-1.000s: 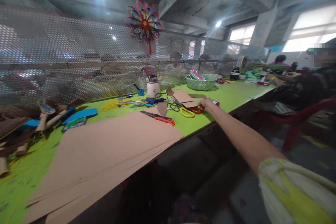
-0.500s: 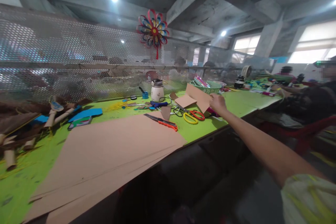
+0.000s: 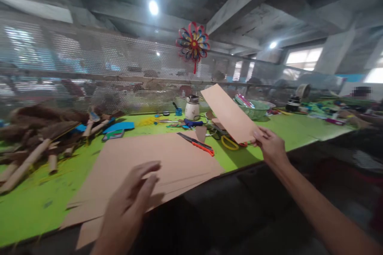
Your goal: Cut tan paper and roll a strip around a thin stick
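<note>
My right hand pinches the lower right corner of a rectangular piece of brown cardboard, held tilted above the table. Over the near edge of some large brown cardboard sheets is my left hand, empty, its thumb and fingers apart. On those sheets lies an orange utility knife with its blade out. Scissors with a yellow handle loop rest below the raised piece, which partly covers them. A small cardboard scrap sits beside the knife.
Behind the sheets are a white bottle, a blue glue gun and a small blue jar. A green basket stands at the back right. Brown fibrous material with cardboard tubes fills the left. A perforated metal screen runs behind.
My right hand has lifted the cardboard piece off the scissors area and drawn it nearer. My left hand has come into view over the sheets. The view has turned left.
</note>
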`<state>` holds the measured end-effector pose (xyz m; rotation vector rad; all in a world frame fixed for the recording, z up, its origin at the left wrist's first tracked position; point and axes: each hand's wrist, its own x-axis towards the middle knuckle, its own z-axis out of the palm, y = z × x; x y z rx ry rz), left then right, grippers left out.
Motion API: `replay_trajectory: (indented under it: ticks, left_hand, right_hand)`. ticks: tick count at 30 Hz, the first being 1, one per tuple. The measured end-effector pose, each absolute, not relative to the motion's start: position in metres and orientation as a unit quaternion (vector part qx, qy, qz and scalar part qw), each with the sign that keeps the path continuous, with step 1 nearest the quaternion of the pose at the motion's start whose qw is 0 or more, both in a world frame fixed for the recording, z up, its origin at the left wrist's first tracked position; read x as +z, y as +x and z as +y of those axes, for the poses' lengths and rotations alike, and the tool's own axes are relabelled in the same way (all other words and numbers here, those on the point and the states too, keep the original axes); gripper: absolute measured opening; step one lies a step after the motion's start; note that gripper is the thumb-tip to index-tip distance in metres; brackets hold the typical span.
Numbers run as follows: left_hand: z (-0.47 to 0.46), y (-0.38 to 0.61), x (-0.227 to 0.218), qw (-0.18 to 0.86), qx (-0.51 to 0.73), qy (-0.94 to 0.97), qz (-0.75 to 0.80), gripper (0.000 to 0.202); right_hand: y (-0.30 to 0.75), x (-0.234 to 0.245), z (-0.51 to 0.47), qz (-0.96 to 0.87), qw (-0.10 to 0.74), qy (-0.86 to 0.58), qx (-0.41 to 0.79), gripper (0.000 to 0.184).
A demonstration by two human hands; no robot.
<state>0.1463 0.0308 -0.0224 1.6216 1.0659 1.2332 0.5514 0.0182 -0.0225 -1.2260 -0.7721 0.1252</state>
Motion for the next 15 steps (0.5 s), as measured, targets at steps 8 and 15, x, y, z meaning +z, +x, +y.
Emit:
replay_trajectory:
  ticks: [8, 15]
  left_hand:
    - [0.045, 0.191, -0.033, 0.707, 0.435, 0.439, 0.344, 0.054]
    - [0.065, 0.197, -0.025, 0.701, 0.528, 0.386, 0.284, 0.038]
  right_hand:
    - [0.419, -0.058, -0.012, -0.363, 0.737, -0.547, 0.163, 0.053]
    - [0.387, -0.083, -0.025, -0.361, 0.705, -0.570, 0.219, 0.053]
